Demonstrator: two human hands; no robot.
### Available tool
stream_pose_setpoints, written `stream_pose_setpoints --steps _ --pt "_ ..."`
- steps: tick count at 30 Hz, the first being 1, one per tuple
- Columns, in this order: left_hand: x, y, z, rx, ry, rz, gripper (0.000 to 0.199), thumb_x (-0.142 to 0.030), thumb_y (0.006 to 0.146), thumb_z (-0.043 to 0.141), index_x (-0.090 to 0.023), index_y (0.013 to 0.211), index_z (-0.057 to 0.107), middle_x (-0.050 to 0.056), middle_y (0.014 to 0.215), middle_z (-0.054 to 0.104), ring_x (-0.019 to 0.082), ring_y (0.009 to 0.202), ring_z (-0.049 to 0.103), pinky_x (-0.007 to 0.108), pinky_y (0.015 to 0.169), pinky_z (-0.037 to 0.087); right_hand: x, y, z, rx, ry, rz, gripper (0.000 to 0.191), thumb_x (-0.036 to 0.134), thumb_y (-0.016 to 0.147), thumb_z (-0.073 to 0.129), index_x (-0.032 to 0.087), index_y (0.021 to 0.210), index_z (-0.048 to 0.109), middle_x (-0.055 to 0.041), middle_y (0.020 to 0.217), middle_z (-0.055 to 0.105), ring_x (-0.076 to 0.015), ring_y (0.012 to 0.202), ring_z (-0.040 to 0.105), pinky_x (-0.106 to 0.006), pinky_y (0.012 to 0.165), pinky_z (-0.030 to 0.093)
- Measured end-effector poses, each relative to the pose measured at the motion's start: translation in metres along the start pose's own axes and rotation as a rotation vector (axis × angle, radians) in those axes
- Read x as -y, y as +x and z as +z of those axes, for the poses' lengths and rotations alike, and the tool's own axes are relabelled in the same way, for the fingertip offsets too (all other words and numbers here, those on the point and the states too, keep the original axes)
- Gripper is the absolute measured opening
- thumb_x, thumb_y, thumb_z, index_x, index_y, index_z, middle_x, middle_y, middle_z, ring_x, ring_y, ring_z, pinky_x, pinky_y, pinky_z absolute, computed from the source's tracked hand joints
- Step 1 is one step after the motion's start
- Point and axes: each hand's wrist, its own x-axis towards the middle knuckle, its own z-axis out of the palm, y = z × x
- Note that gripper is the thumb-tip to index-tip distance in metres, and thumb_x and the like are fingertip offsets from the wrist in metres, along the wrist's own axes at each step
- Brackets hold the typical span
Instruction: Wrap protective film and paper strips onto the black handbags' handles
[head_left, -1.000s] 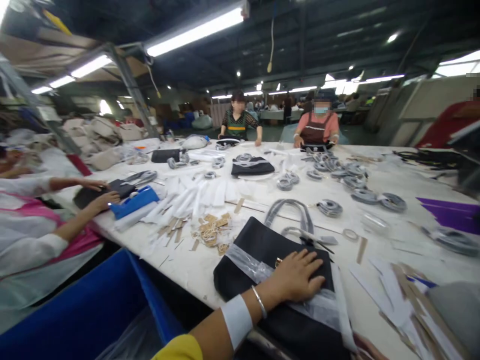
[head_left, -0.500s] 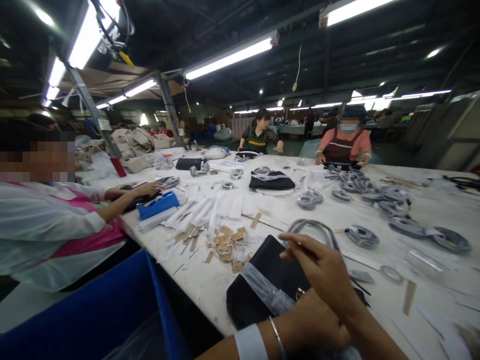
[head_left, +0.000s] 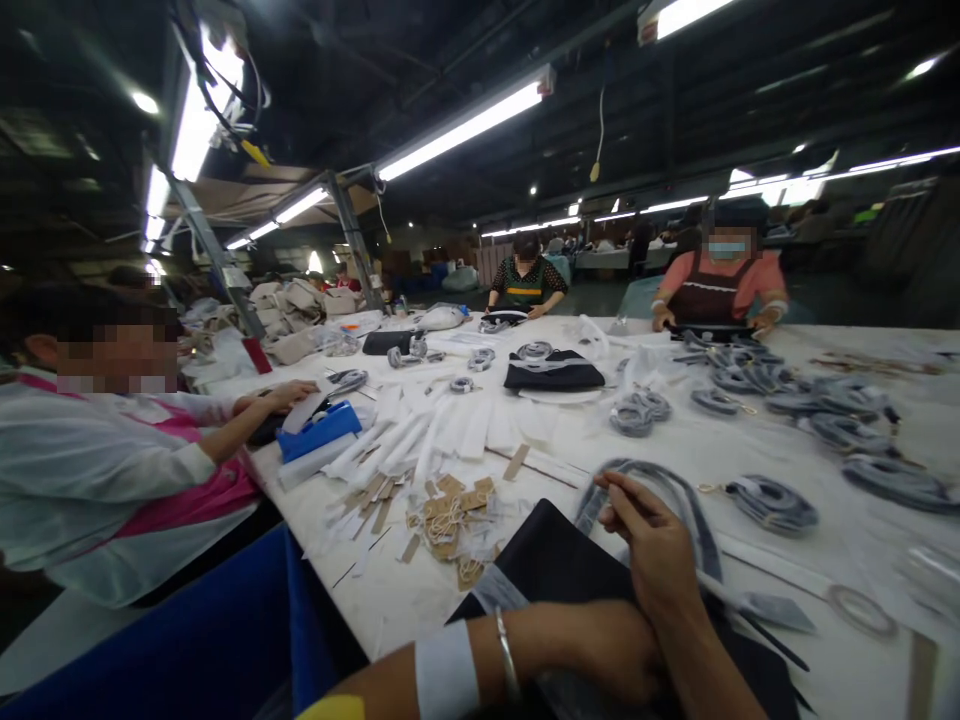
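In the head view a black bag lies on the table edge in front of me, with a clear plastic wrap across it. My left hand, with a bracelet and a white band on the arm, rests on the bag. Its fingers curl underneath, largely hidden. My right hand is raised above the bag, crossing in front of the left one. Thumb and fingers are pinched together; whatever is between them is too small to make out. A grey looped handle arches behind the right hand.
Cardboard tags with strings and white paper strips lie left of the bag. Coiled grey straps and a tape roll are to the right. A blue bin stands at lower left. Co-workers sit around the table.
The view has shifted, and my hands have come lower and closer over the bag. My right hand stays pinched. The left co-worker's hand now lifts a pale sheet by the blue dispenser.
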Motion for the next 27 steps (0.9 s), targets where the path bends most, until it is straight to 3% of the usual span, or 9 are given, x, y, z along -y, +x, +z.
stream_pose_setpoints --steps 2,6,7,11,15,20,23,25,27 --pt "0.027 -0.01 -0.035 0.037 -0.094 -0.066 0.018 -0.02 0.084 0.06 -0.021 0.095 0.074 -0.001 0.091 0.075 0.016 0.078 0.068 0.023 0.077 0.054 -0.001 0.003 -0.001 -0.054 0.074 0.029 0.041 0.042 0.071 0.078 0.017 0.103 0.072 -0.0095 0.099 0.072 -0.0116 0.059 0.057 -0.025 0.054 0.051" --pt "0.098 -0.017 -0.099 -0.481 -0.022 -0.576 0.035 -0.016 0.09 0.048 -0.024 0.118 0.067 0.0 0.114 0.07 0.015 0.101 0.065 0.024 0.096 0.048 -0.005 0.001 0.002 -0.016 0.067 0.052 0.04 0.044 0.072 0.076 0.017 0.102 0.072 -0.009 0.091 0.073 -0.0133 0.058 0.058 -0.027 0.055 0.052" --pt "0.116 -0.015 -0.108 -0.536 0.012 -0.649 0.043 -0.012 0.089 0.044 -0.023 0.127 0.061 0.003 0.125 0.065 0.017 0.111 0.061 0.028 0.103 0.044 -0.006 0.0 0.003 0.012 0.038 0.047 0.04 0.045 0.074 0.075 0.017 0.102 0.072 -0.0096 0.094 0.073 -0.0138 0.058 0.059 -0.028 0.055 0.052" --pt "0.174 -0.003 -0.117 -0.593 0.075 -0.792 0.067 -0.001 0.078 0.052 -0.011 0.143 0.043 0.016 0.147 0.043 0.026 0.138 0.038 0.039 0.116 0.029 -0.008 -0.004 0.007 0.09 -0.092 0.035 0.042 0.052 0.078 0.068 0.018 0.102 0.072 -0.0114 0.1 0.073 -0.0165 0.057 0.062 -0.031 0.057 0.055" --pt "0.197 -0.002 -0.118 -0.666 0.093 -0.844 0.05 -0.004 0.082 0.052 -0.008 0.132 0.054 0.019 0.14 0.051 0.027 0.133 0.045 0.039 0.114 0.032 -0.011 -0.004 0.007 0.132 -0.138 0.031 0.042 0.054 0.08 0.066 0.02 0.102 0.072 -0.0099 0.098 0.073 -0.0176 0.056 0.063 -0.032 0.058 0.056" --pt "0.177 -0.02 -0.147 -0.862 0.122 -0.791 0.03 -0.023 0.097 0.043 -0.014 0.12 0.059 0.013 0.117 0.067 0.024 0.109 0.062 0.037 0.098 0.047 -0.013 -0.003 0.006 0.096 -0.3 -0.02 0.042 0.05 0.088 0.056 0.02 0.114 0.068 -0.0068 0.08 0.073 -0.0216 0.064 0.067 -0.034 0.066 0.056" --pt "0.137 -0.033 -0.16 -0.951 0.128 -0.732 0.028 -0.034 0.097 0.044 -0.015 0.107 0.062 0.008 0.095 0.07 0.019 0.09 0.066 0.03 0.084 0.053 -0.017 -0.001 0.006 0.019 -0.455 -0.258 0.045 0.043 0.09 0.054 0.021 0.129 0.059 -0.0115 0.123 0.065 -0.0271 0.104 0.065 -0.042 0.089 0.054" --pt "0.1 -0.04 -0.159 -1.001 0.065 -0.642 0.028 -0.038 0.095 0.048 -0.015 0.098 0.063 0.004 0.081 0.067 0.016 0.076 0.065 0.025 0.071 0.054 -0.02 -0.001 0.007 -0.017 -0.575 -0.437 0.056 0.039 0.089 0.056 0.022 0.141 0.046 -0.0113 0.148 0.044 -0.0301 0.132 0.044 -0.048 0.107 0.042" --pt "0.06 -0.044 -0.151 -1.034 -0.126 -0.493 0.029 -0.041 0.091 0.053 -0.015 0.092 0.064 0.001 0.071 0.06 0.013 0.063 0.06 0.022 0.057 0.054 -0.021 -0.002 0.007 -0.015 -0.684 -0.534 0.07 0.038 0.088 0.059 0.022 0.15 0.031 -0.0109 0.156 0.029 -0.0306 0.143 0.027 -0.051 0.114 0.03"
